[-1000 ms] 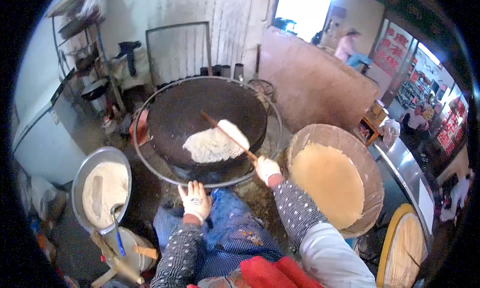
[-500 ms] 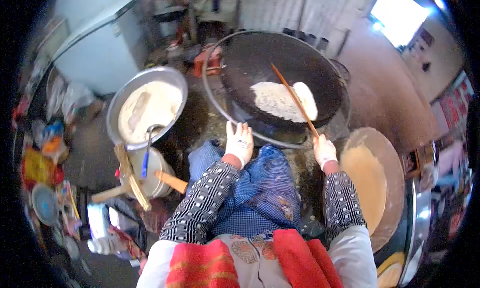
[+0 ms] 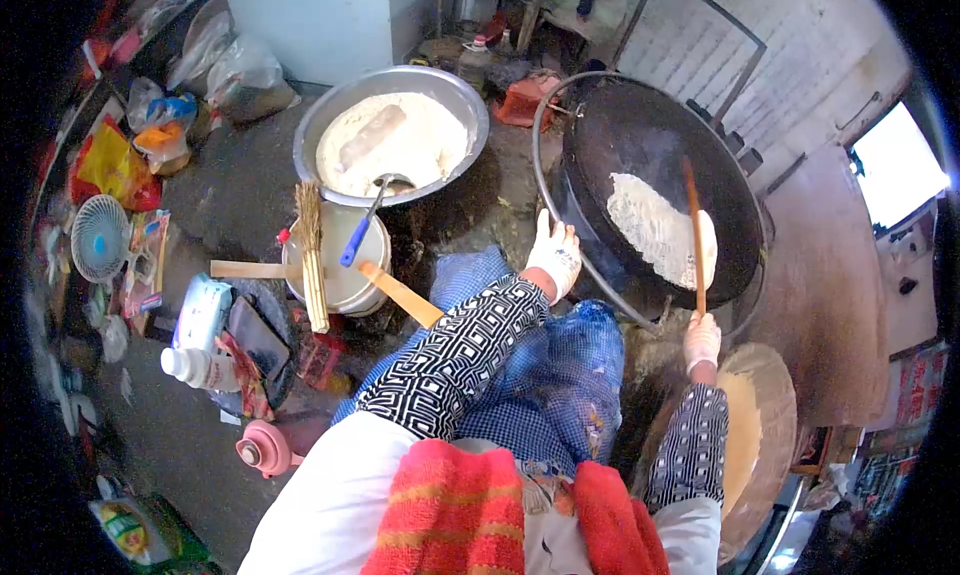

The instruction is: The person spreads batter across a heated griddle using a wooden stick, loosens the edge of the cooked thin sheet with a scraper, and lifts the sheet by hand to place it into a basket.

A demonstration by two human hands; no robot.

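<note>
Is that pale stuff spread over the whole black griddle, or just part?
Just part: the pale stuff forms a patch, with bare dark griddle visible around it. The right hand holds a wooden stick across it.

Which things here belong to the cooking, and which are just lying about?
Likely the job: wooden stick held in the right hand, black griddle, pale food on it, metal bowl, blue-handled ladle.

Probably just lying about: pink flask, white bottle, plastic bags, round blue basket.

Two white-gloved hands, one long brown wooden stick, one round black griddle, one wide silver metal basin, one blue-handled ladle, one straw brush.
</note>
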